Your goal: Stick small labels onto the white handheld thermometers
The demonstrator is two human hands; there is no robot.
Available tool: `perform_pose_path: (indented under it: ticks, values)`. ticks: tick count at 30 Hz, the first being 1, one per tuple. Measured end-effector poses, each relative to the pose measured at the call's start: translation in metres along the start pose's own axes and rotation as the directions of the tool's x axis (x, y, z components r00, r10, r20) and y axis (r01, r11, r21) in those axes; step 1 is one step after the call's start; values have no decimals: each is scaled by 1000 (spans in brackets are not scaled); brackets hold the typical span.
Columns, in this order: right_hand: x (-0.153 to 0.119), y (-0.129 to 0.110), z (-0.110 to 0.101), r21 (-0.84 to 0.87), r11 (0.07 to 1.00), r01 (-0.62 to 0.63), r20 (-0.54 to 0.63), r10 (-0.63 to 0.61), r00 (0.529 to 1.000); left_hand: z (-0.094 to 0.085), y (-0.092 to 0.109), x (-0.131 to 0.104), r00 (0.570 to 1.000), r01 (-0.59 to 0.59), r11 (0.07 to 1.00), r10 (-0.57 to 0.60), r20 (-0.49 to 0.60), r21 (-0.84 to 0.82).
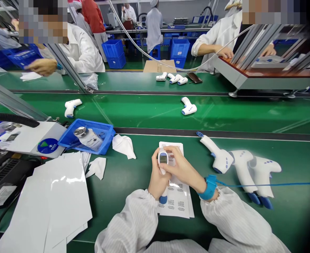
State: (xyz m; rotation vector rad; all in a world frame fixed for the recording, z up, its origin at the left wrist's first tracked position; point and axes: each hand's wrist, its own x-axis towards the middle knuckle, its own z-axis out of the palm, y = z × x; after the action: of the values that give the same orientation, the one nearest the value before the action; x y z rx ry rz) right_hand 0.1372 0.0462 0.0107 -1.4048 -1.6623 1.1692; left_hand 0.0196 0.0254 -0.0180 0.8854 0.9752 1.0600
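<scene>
White handheld device (pixel 163 162), grey display (pixel 163 159), blue surround (pixel 163 154), blue lower end (pixel 163 199), left hand (pixel 158 177) and right hand (pixel 180 165) gripping the device

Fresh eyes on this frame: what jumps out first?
The white handheld device with a small screen, near the middle, held between the left hand and right hand. Next, the bright blue strap around the right wrist, then three similar devices lying to the right.
</scene>
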Motion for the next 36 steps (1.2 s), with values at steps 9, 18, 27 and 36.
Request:
perform_pose_path:
  ticks: [9,18,27,36]
  values:
    - [39,-5,-15,-436,900,-23,77,63,995,-8,17,-6,991,-96,983,80,109,153]
    - [201,0,-67,-730,676,-103,-195,-61,979,13,-24,-24,993,33,770,49,-110,637]
    - [193,38,-133,-846,514,-144,-154,23,988,14,-38,-19,973,22,786,124,-192,617]
    - [123,-6,-100,-781,612,-120,-248,-128,960,-18,15,-6,891,-165,639,423,-163,752]
